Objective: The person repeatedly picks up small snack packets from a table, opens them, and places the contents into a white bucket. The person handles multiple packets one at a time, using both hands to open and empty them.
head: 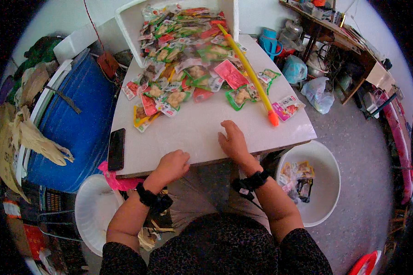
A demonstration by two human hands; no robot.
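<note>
My left hand (pixel 172 166) rests at the front edge of the white table (pixel 196 130), its fingers curled in and nothing seen in them. To its right, my right hand (pixel 233 140) hovers or rests over the tabletop, thumb and fingers apart, holding nothing. Beyond both hands spreads a heap of small sealed food packets (pixel 175 98), some green-edged, some red. They spill from a white foam box (pixel 236 20) lying open toward me. A yellow stick with orange ends (pixel 249 68) lies slanting across the packets. Near its close end is a pink-edged packet (pixel 288 107).
A black phone (pixel 116 149) lies at the table's left edge. Below right stands a white tub (pixel 325 202) with several packets inside; below left is a whitish basin (pixel 89 220) beside pink plastic (pixel 124 182). A large blue container (pixel 75 127) borders the left side.
</note>
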